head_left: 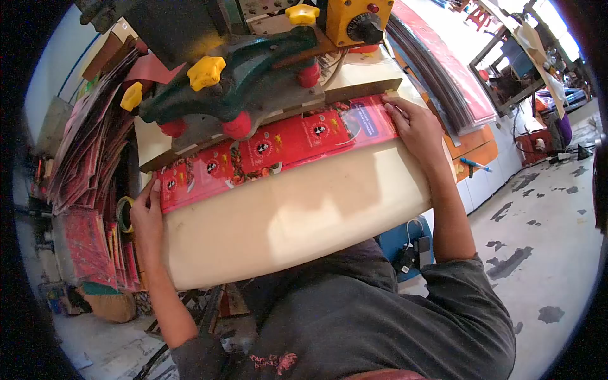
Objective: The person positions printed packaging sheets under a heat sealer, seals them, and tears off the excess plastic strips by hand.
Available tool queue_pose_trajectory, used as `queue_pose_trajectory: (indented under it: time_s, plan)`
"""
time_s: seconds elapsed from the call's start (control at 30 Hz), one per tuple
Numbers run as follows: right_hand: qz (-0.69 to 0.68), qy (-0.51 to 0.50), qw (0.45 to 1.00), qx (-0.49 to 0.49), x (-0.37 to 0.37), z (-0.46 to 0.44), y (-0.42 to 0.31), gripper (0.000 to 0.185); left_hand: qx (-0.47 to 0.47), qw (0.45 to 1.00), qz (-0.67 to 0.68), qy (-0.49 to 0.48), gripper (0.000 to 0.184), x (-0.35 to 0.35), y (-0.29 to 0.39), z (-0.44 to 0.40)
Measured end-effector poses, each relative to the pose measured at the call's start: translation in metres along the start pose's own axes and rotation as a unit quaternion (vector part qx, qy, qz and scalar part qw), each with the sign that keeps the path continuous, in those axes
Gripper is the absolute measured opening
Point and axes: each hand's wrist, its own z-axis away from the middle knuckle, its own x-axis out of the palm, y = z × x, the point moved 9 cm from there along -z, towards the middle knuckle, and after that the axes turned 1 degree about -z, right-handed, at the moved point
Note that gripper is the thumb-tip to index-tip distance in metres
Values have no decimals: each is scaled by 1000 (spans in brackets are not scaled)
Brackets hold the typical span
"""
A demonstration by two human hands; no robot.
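A long red printed sheet (288,144), perhaps a stack of them, lies on a cream board (285,221), its far edge under a dark green machine (234,88) with yellow knobs and red feet. At the sheet's left end my left hand (149,218) rests with its thumb and fingers closed on the corner. My right hand (418,130) holds the right end, thumb on top near the corner; the fingers beneath are partly hidden.
Piles of red printed sheets (95,152) stand at the left, beside a roll of tape (125,214). More stacked sheets (443,69) lie at the upper right. A blue pen (476,165) rests on an orange surface. A yellow control box (358,24) is at the top.
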Motion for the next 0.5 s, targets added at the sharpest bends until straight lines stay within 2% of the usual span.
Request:
queue_pose_trajectory:
  time_s: [0.07, 0.13, 0.37, 0.43, 0.5]
  plan:
    - [39, 5, 999, 16, 0, 4, 0, 31, -11, 1000, -5, 4, 49, 0, -1, 1]
    - [33, 28, 999, 1, -4, 4, -9, 30, 16, 999, -23, 22, 49, -3, 7, 3]
    - [22, 25, 999, 26, -3, 5, -5, 31, -26, 997, -70, 7, 51, -6, -1, 2]
    - [28, 28, 999, 17, -2, 3, -5, 32, 7, 999, -25, 24, 49, -7, 7, 4]
    - [15, 41, 999, 2, -2, 5, -6, 32, 14, 999, -35, 37, 48, -7, 7, 5]
